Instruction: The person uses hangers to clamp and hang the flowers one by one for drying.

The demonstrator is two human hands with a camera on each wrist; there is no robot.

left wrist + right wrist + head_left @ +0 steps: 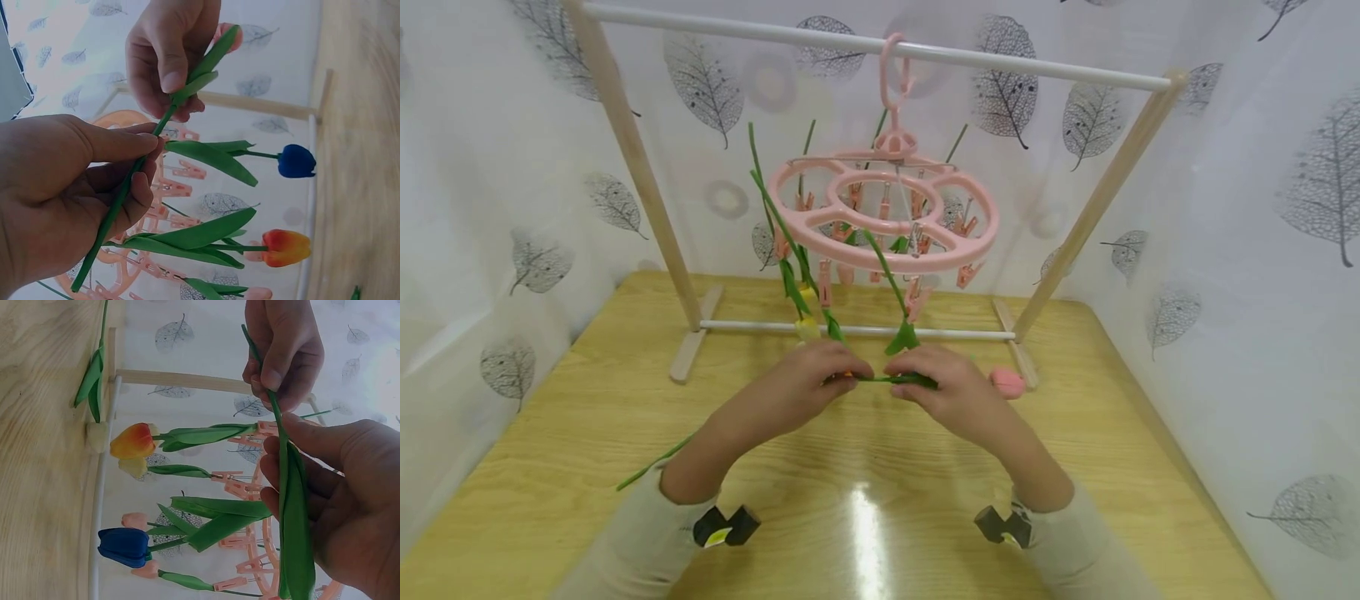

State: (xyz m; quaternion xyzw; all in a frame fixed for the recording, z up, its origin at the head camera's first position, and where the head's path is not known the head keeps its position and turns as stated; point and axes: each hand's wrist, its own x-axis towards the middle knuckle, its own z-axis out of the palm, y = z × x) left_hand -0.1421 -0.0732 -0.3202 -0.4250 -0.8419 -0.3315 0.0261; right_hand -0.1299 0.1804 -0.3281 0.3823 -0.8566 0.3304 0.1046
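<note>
My left hand point(816, 379) pinches the bare end of an artificial tulip's green stem point(112, 219) between thumb and fingers. Farther along, my right hand point(943, 383) grips the same stem by its long leaves point(295, 531). The pink tulip head point(1007, 382) shows just beyond the right hand, low over the table. Above and behind both hands hangs a round pink clip hanger point(880, 250). Its clips hold several tulips head down, among them a blue tulip point(123, 547) and an orange-yellow tulip point(285, 248), both mostly hidden by the hands in the head view.
A wooden stand point(638, 158) with a white top rod point(737, 27) carries the hanger. Its lower white rod point(955, 334) runs just behind the hands. One more tulip with a pale head point(97, 436) lies on the table point(790, 492) at the left. Leaf-printed curtains point(1240, 208) surround the table.
</note>
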